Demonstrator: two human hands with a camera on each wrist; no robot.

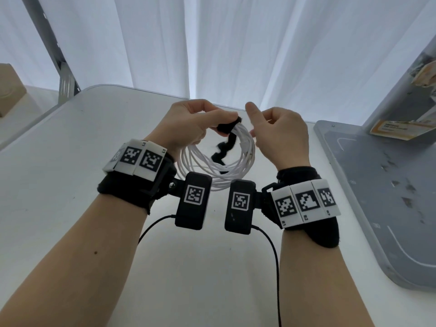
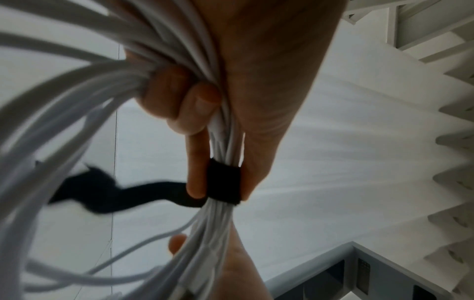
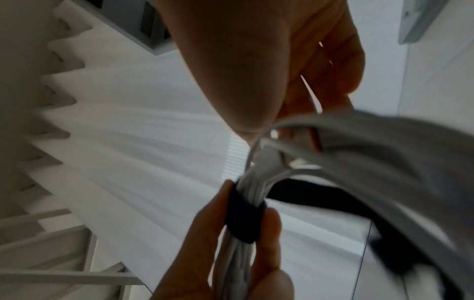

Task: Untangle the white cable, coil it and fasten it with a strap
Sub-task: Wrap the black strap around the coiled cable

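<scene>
The head view looks down from above; both wrist views look up, very close, sharing the strap [image 2: 223, 182].

smooth white plastic cable [image 1: 213, 166], fuzzy black cloth strap [image 1: 224, 151], matt white table [image 1: 70, 175]

Bare white table [image 1: 94, 142] lies open to the left of and beneath the raised hands. To the right a grey base plate [image 1: 377, 197] (with its upright post [image 1: 401, 74]) blocks passage, and a white curtain [image 1: 212, 43] closes the far edge.

Black wristbands [image 1: 132, 187] carry white coded tags [image 1: 304, 201].
</scene>
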